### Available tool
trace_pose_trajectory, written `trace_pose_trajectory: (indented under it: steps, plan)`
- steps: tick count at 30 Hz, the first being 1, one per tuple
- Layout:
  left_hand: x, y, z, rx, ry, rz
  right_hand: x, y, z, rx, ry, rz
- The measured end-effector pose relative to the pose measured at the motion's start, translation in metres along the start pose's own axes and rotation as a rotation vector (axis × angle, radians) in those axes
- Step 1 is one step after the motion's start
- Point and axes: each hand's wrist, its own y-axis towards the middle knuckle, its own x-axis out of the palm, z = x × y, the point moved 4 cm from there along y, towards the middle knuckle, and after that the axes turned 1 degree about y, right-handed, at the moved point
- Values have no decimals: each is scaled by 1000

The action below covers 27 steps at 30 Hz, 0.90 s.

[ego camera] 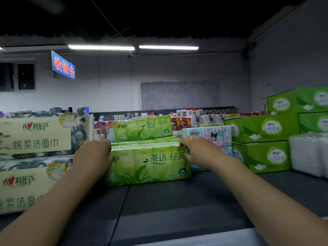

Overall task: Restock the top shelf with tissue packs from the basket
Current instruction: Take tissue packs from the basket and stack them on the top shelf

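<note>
Tissue pack (pixel 149 164), green, sits at centre frame on the dark shelf (pixel 177 201), label facing me. My left hand (pixel 92 157) grips its left end, fingers curled over the top edge. My right hand (pixel 197 151) pinches the upper right corner, fingers bent round the wrapper. A second green pack (pixel 142 128) stands behind, cream packs (pixel 35 137) are at the left and green boxes (pixel 262 128) at the right. I judge I'm seating it, so I'd push evenly with both hands to keep it square. The basket isn't in view.
</note>
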Motion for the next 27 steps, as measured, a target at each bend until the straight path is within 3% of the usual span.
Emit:
trace_pose_trajectory:
  steps: [9, 14, 19, 23, 27]
  plan:
    - [2, -11, 7, 23, 124, -78, 1, -13, -12, 108, -62, -210]
    - [-7, -16, 2, 82, -31, -157, -2, -36, -17, 105, 7, -288]
    - [-35, -46, 4, 99, -394, -128, -15, -70, -22, 40, 157, -135]
    - [-66, -92, -6, 4, -541, 57, -26, -111, -28, 65, 333, 17]
    - [-84, -132, -12, -96, -697, 58, -30, -147, -37, 96, 406, 107]
